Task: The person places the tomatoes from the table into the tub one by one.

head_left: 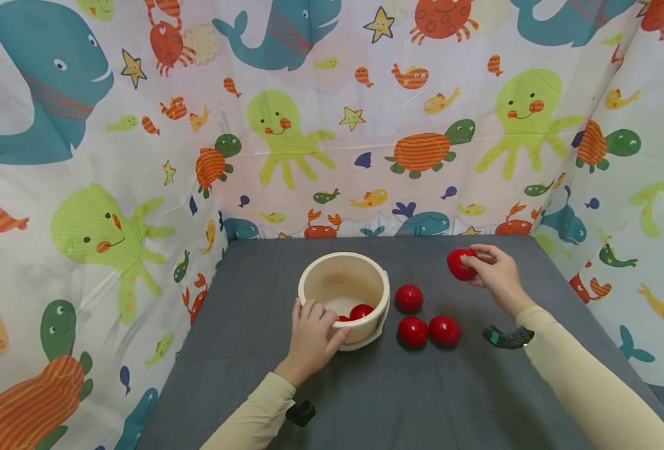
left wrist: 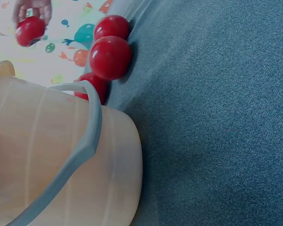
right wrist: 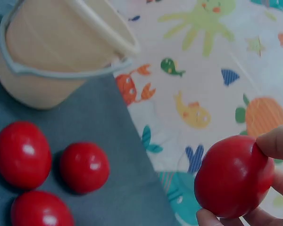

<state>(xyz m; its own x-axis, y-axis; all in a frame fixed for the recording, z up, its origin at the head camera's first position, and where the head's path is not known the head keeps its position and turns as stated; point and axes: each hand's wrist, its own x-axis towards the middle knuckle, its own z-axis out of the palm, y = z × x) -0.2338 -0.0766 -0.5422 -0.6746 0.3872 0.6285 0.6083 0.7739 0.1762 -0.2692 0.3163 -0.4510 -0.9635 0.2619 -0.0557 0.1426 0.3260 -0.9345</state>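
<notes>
White cloth with sea animals on it stands up past the left edge of the gray tabletop. Next is the left hand, holding the rim of a cream bucket, with the thumb on the outside. The bucket sits closer to the tabletop's left edge than its right. Some red balls are inside, and a pale handle hangs down its side. Just right of it, one red ball sits nearer the far edge, behind a close pair. Toward the far right corner, the right hand pinches a shiny red ball up in the air.
</notes>
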